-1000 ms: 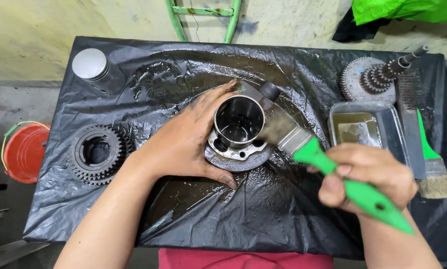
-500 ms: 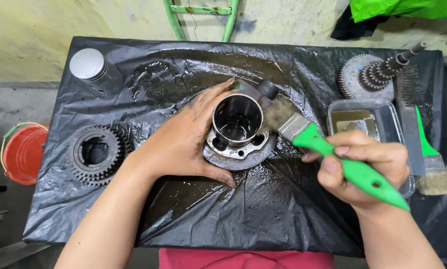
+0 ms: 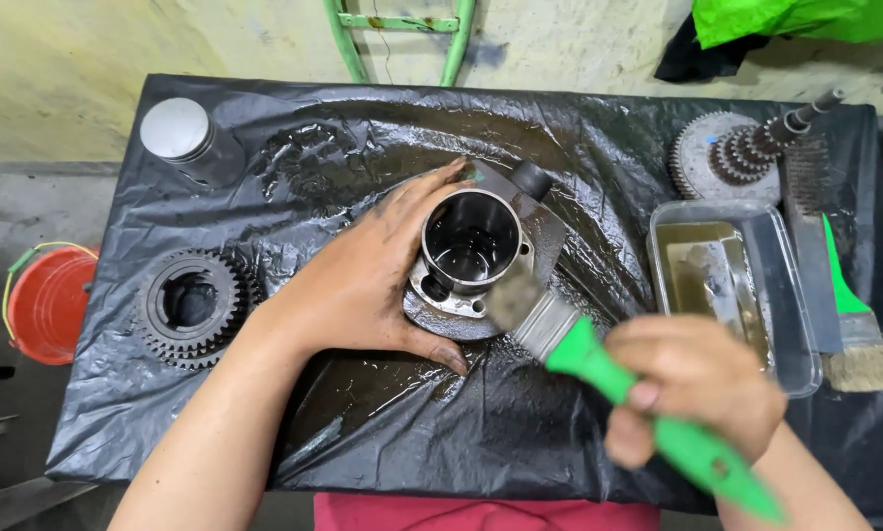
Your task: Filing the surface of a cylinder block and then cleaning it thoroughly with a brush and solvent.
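At far left, off the bench, sits an orange bucket [image 3: 50,303] on the floor. On the bench's black plastic sheet [image 3: 294,167], wet w/ oil: a round metal lid [image 3: 175,129] near the back-left corner, and a stacked gear cluster [image 3: 191,306] lying flat at the left edge. Mid-bench, left hand [image 3: 363,275], grimy, wraps around the left side of a metal cylinder housing [image 3: 473,254], fingers up top and thumb at the bottom, grasping it; housing stands upright on its flange, bore open to the camera. Right of that, right hand [image 3: 695,383] is clenched on a green-handled paintbrush [image 3: 599,359], bristles blurred, touching the flange's lower-right edge. Further right, a clear plastic tray [image 3: 795,324] w/ brownish fluid. Behind it, a gear shaft [image 3: 746,152] lying on its side. At far right, a wire brush [image 3: 805,221] and a 2nd green-handled brush [image 3: 854,324].
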